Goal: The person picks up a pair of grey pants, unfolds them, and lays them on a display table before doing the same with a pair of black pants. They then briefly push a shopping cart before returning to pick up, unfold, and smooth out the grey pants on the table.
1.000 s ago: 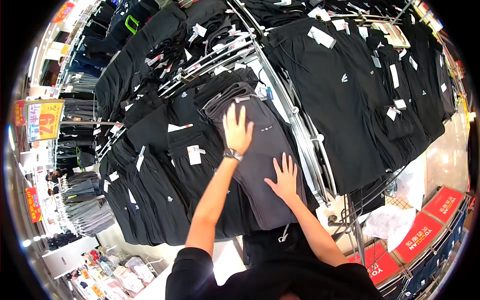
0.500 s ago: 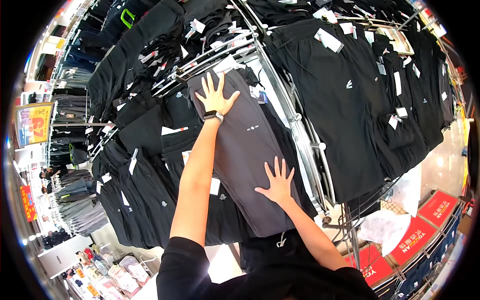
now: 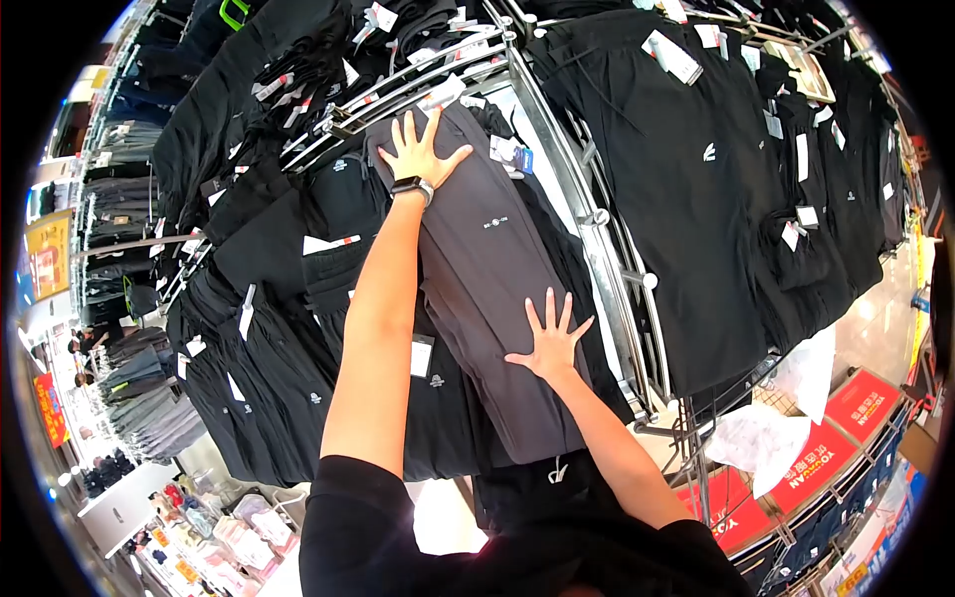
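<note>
A pair of folded dark grey trousers lies lengthwise over black trousers on the display rack, a small white logo on its upper leg. My left hand, a watch on its wrist, rests palm down near the waist end with fingers spread. Lower on the same trousers lies my right hand, flat and spread at the right side. Neither hand grips anything. A white tag sticks out past the waist end.
A metal rail runs along the right of the grey trousers. Beyond it hang black trousers with white tags. More black trousers lie on the left. Red boxes stand below at the right, beside white plastic.
The view has shifted slightly. Both hands stay spread on the grey trousers; the right hand sits slightly higher in view, and little else differs.
</note>
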`<state>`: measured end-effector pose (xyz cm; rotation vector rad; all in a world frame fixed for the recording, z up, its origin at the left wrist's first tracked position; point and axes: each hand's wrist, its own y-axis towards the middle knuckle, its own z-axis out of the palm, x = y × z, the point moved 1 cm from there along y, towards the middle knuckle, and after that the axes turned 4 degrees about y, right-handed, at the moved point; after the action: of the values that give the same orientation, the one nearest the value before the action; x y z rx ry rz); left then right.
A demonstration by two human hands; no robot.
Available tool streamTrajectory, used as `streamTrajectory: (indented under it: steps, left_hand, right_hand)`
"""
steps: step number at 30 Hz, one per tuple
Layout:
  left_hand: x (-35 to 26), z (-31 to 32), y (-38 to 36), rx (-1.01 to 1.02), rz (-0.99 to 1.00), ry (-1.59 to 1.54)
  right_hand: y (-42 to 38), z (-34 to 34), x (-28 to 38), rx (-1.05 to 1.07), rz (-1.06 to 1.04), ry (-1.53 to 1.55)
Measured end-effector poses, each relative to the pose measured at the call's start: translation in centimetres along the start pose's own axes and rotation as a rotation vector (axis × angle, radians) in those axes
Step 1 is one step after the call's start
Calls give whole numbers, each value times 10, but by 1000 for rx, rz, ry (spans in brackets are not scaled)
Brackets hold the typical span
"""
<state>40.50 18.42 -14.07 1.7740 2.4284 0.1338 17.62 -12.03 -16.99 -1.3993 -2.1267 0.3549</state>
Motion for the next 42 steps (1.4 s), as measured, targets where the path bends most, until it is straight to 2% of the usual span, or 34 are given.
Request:
streamTrajectory:
  steps: [4, 7, 10, 12, 16, 20, 22, 26, 29, 32, 33, 34, 36, 37, 38, 40, 41, 42]
  left_hand:
    - [1, -25, 1, 231, -19, -24]
    - [0, -48, -22, 134, 42, -16]
    - [-7, -79, -83, -58, 176, -70]
    - [-18, -92, -135, -109, 197, -141]
    - [-34, -82, -247, 45, 243, -92]
    - [-24, -47, -316, 145, 133, -33]
    - [-13, -32, -332, 208, 62, -10]
    - [6, -18, -337, 310, 43, -7]
    - [14, -18, -324, 529, 6, -16]
    - [14, -20, -320, 516, -60, -146]
    - [7, -29, -321, 428, -90, -192]
    - [-2, -37, -327, 430, -94, -188]
    - [-19, -53, -345, 134, -183, -543]
    - [-30, -62, -360, 59, -215, -579]
    - [-43, -72, -380, 131, -362, -674]
    - [-70, -99, -423, 281, -529, -779]
    - [-72, -86, -454, 249, -452, -691]
    - [-81, -94, -475, 317, -500, -647]
  right_hand:
    - [-3, -5, 3, 37, 10, -20]
    - [-5, -6, 2, 55, 12, -29]
    - [-7, -9, 3, 96, 13, -50]
    - [-6, -6, 1, 101, 2, -71]
    - [-10, -11, -2, 159, -19, -100]
    - [-14, -14, -8, 150, -67, -17]
    - [-22, -9, -16, 72, -65, 45]
    - [-31, -8, -31, 81, -67, 14]
    - [-27, -5, -39, 90, -72, 8]
    - [-25, -9, -48, 109, -66, 66]
    - [-24, -5, -54, 96, -51, 131]
    - [-23, -1, -59, 81, -37, 200]
    - [-32, 3, -71, -56, 7, 319]
    - [-38, 4, -81, -60, 50, 393]
    - [-50, -7, -87, -64, 96, 463]
    - [-72, -18, -101, -16, 149, 440]
    - [-86, -24, -106, 26, 175, 403]
    - [-98, -26, -111, 55, 174, 388]
